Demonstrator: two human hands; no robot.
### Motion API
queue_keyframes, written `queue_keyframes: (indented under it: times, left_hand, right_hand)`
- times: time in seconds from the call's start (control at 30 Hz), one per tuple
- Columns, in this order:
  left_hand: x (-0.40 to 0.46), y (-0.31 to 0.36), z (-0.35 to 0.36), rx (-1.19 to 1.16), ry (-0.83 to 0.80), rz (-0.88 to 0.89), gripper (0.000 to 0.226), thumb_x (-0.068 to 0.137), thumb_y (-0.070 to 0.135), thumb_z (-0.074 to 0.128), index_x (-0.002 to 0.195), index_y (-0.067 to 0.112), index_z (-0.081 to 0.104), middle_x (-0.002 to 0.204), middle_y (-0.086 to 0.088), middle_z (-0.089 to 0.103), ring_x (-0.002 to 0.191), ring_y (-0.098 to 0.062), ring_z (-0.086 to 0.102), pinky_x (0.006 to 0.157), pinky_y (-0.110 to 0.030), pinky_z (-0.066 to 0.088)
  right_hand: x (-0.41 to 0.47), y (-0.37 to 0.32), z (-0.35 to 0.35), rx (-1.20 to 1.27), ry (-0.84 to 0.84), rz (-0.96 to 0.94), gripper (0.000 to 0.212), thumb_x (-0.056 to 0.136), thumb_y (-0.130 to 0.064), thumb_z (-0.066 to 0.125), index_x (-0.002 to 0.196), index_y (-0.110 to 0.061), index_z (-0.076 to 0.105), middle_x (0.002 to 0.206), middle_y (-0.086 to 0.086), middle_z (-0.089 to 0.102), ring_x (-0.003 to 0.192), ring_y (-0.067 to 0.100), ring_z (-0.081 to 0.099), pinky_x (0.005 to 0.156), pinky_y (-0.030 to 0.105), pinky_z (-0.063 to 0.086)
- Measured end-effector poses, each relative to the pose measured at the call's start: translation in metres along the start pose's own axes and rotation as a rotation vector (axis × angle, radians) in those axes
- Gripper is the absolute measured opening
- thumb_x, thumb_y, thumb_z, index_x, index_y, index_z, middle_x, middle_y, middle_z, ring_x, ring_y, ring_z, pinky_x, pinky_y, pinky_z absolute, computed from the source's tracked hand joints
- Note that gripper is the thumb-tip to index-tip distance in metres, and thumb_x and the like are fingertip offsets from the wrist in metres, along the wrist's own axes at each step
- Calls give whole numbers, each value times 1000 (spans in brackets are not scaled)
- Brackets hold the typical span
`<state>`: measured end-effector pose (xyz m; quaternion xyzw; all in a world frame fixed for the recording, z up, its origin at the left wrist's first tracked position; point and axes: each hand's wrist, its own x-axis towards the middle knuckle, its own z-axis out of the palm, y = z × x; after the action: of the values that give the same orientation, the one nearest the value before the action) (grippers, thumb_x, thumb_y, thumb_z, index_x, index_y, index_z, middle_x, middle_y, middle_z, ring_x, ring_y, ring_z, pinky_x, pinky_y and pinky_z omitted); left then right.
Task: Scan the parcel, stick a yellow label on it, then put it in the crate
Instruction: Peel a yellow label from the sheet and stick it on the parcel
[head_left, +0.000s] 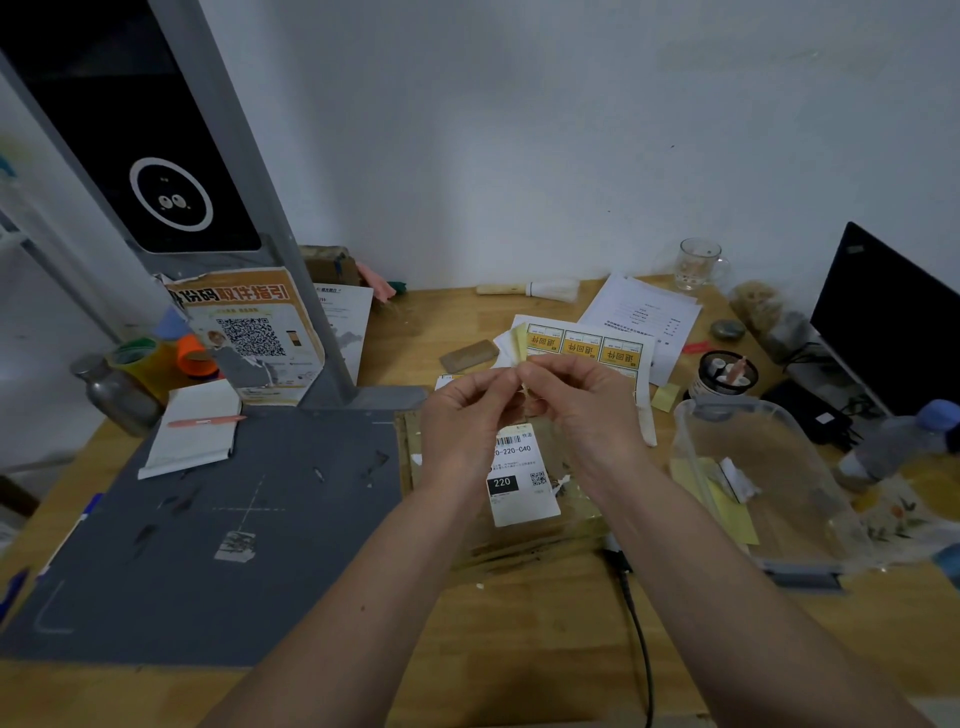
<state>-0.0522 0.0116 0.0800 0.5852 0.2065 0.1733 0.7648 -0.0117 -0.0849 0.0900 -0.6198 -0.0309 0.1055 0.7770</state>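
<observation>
Our fingertips (511, 376) are pinched together, thumb and forefinger of the left hand (467, 410) meeting those of the right hand (576, 410) over a small pale scrap held between them, just above the parcel (524, 483). We judge it to be a yellow label being peeled from its backing, though the piece is too small and blurred for us to be sure which hand has the sticker and which the liner.

The parcel lies flat on the table (519, 649) near its middle, just beside the right edge of the grey scanner mat (234, 519), its white shipping label (519, 473) facing up with barcode and "220" showing. The sheet of yellow labels (587, 345) rests behind our hands toward the back edge. The clear crate (691, 467) stands just right of the parcel, toward the right edge of the table, with some yellow and white scraps in it.

From here, we see a few risks. The sticker could curl and stick to our own fingers or fold on itself, since we are gripping it by a tiny corner. We might tear it if liner and label are pulled unevenly. When we press it down, we could cover the barcode, because the shipping label sits directly beneath our hands. The cluttered tabletop also leaves loose papers close enough to catch the adhesive.
</observation>
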Motion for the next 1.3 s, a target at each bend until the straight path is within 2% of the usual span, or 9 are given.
queue_keyframes:
  times: [0.13,0.37,0.6,0.77,0.87,1.03,1.1,1.2,1.3]
  left_hand:
    - [4,-2,-2,85,29,27,11,84,19,70,89,11,75,73,2,72,69,-5,67,64,-16,53]
    - [4,-3,-4,157,22,63,15,90,20,62,96,14,73,75,6,71,67,2,66,63,-13,52]
    - [3,-2,-4,169,5,38,15,91,22,59,94,16,73,78,4,71,71,-2,64,63,-13,52]
    - [1,-1,-5,146,33,18,13,88,26,65,86,18,74,80,5,72,71,0,64,66,-14,53]
    - [2,0,-6,166,65,22,16,86,29,67,90,15,74,92,2,73,81,-5,64,73,-19,51]
    - [2,4,-11,197,39,1,15,84,34,67,84,20,73,108,16,68,98,-7,63,80,-28,47]
    - [3,8,-12,173,-10,-9,14,84,32,67,77,21,72,100,19,71,93,-5,65,76,-25,48]
    - [5,12,-14,71,-86,-33,15,85,24,66,70,23,69,88,10,74,78,-1,67,62,-12,49]
    - [6,13,-13,-21,-125,-65,13,87,16,64,74,15,66,94,-8,71,89,-16,67,80,-24,55]
  right_hand:
    - [-1,-1,0,-57,41,-22,9,79,-12,73,71,-18,73,57,-9,66,54,1,57,55,16,48]
    - [0,-2,0,-46,56,-16,16,83,-13,69,68,-21,70,59,-10,68,54,3,60,56,19,50]
    - [3,0,-2,-57,73,3,7,84,-15,68,77,-15,70,84,10,68,70,19,63,73,34,55]
    - [3,2,-5,-63,81,9,9,85,-16,67,77,-14,71,80,9,69,66,15,62,64,27,54]
    - [4,2,-6,-70,93,12,10,86,-17,66,80,-11,72,80,10,69,63,12,62,60,22,54]
    - [3,2,-9,-12,81,25,19,88,-17,64,70,-17,72,70,2,69,58,8,62,54,18,51]
    - [3,2,-10,20,57,43,19,89,-16,62,72,-17,71,70,2,69,61,11,62,54,20,51]
    - [3,1,-10,79,21,64,19,91,-13,59,75,-13,70,74,6,69,67,17,61,59,24,51]
    - [4,0,-9,118,14,76,17,93,-10,55,81,-8,66,80,8,67,72,19,62,60,25,53]
